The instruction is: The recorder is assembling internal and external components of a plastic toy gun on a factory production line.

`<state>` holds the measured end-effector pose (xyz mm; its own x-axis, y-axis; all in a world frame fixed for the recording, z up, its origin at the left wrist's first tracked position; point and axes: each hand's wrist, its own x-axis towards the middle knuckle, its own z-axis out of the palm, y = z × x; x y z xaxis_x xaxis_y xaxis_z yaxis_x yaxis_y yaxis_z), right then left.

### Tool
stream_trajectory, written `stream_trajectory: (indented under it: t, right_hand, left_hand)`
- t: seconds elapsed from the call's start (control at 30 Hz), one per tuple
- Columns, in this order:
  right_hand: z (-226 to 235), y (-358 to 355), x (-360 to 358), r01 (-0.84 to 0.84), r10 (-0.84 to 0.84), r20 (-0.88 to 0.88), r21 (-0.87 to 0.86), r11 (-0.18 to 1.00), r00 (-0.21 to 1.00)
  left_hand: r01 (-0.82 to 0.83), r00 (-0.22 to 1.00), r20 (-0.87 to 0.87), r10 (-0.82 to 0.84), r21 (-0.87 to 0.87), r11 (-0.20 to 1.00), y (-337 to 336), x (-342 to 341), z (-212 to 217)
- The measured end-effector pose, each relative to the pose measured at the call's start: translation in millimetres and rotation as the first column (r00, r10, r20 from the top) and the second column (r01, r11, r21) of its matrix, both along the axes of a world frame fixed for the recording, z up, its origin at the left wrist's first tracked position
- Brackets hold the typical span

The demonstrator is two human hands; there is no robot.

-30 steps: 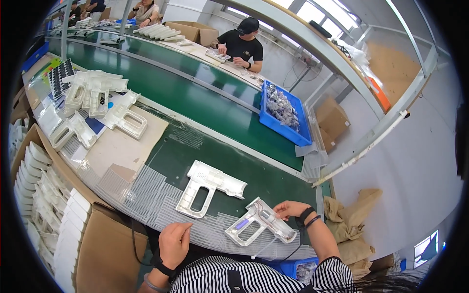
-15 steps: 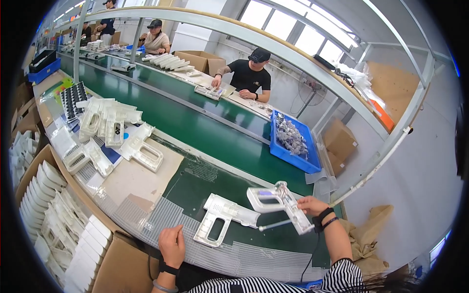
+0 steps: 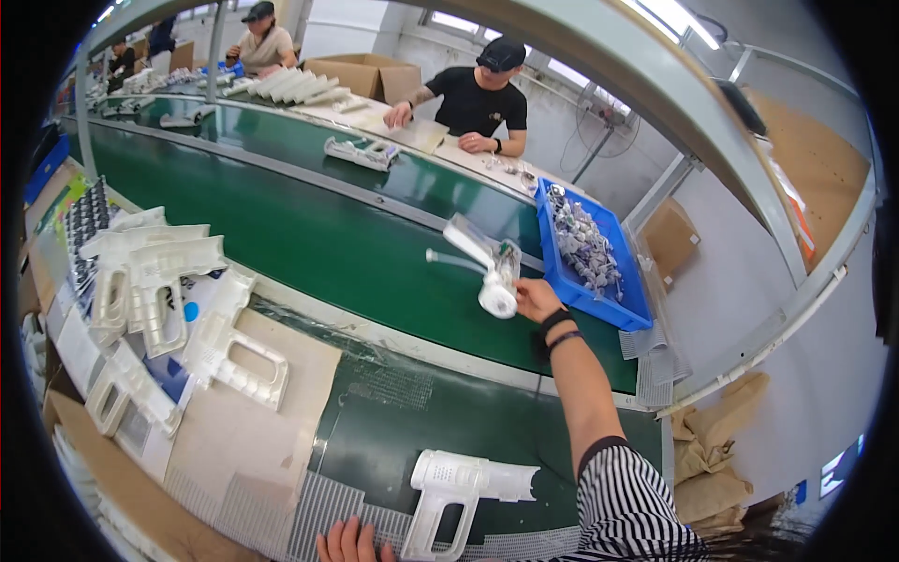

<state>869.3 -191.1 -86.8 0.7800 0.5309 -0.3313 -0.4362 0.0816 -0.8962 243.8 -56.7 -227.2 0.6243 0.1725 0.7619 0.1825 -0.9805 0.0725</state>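
Observation:
Out over the green conveyor belt [image 3: 356, 225], my right hand [image 3: 539, 302] grips a white plastic half-shell [image 3: 496, 292] by one end. The shell is tilted, parts show inside it, and a pale tube sticks out to its left. At the lower edge my left hand [image 3: 354, 543] rests with fingers apart and holds nothing; part of it is cut off by the frame. Just right of it a white pistol-shaped shell [image 3: 476, 478] with a looped handle lies on the near green surface.
Several similar white shells [image 3: 225, 347] lie on the left of the bench. A blue bin [image 3: 632, 304] of small wrapped parts stands right of my right hand. Across the belt, a person [image 3: 482, 103] sits near another white shell [image 3: 363, 153] on the belt. A metal shelf frame [image 3: 712, 159] runs overhead.
My right hand has carried the white half-shell away from me, from the near surface to over the belt, turning it. The far shell has left the other person's hand and sits on the belt.

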Motion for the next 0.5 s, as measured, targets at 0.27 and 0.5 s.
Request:
stream_trajectory:
  t: [0.27,0.5]
  right_hand:
    - [-22,74,93,0.530,-0.530,-0.062,-0.012,0.848,0.846]
    - [-32,61,160,0.630,-0.631,-0.014,-0.037,0.776,0.776]
  left_hand:
    - [0.039,0.994,-0.095,-0.060,-0.214,0.976,39,101,48]
    - [-0.036,0.992,-0.123,-0.005,-0.330,0.943,20,111,-29]
